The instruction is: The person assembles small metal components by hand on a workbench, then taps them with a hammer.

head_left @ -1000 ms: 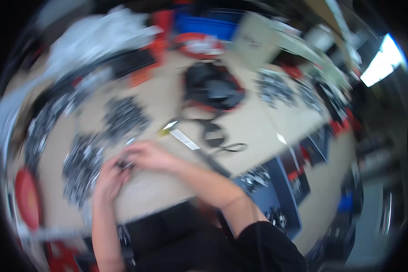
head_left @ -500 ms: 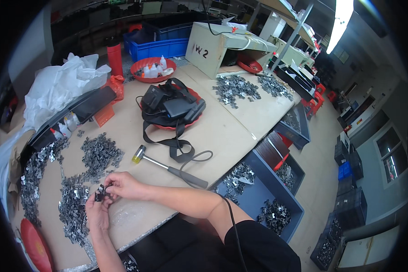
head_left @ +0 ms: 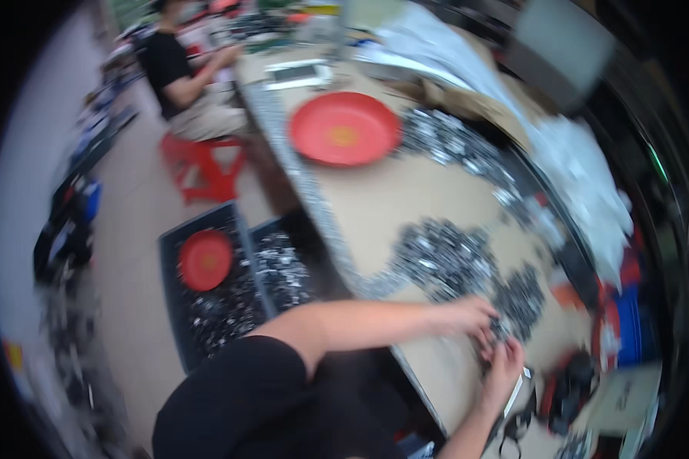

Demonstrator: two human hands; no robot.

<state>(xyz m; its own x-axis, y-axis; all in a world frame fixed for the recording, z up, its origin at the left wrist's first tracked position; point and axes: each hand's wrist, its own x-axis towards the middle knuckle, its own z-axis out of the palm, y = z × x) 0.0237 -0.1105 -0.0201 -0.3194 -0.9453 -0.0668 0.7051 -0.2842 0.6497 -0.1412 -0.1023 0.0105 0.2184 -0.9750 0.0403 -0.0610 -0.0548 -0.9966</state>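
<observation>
Metal part (head_left: pixel 501 330), blurred, held by left grip (head_left: pixel 465 316) and right grip (head_left: pixel 504 369); seated co-worker (head_left: pixel 173 73) newly visible.

Heaped small parts (head_left: pixel 444 260) look like metal, glinting over dull grey. The red plate (head_left: pixel 344 126) appears smooth plastic; the stool (head_left: pixel 185 157) and grey bin (head_left: pixel 170 283) look plastic too. The table (head_left: pixel 375 206) is smooth and matt, the white sheeting (head_left: pixel 582 161) crinkled, the black sleeve (head_left: pixel 237 375) matt cloth.
</observation>
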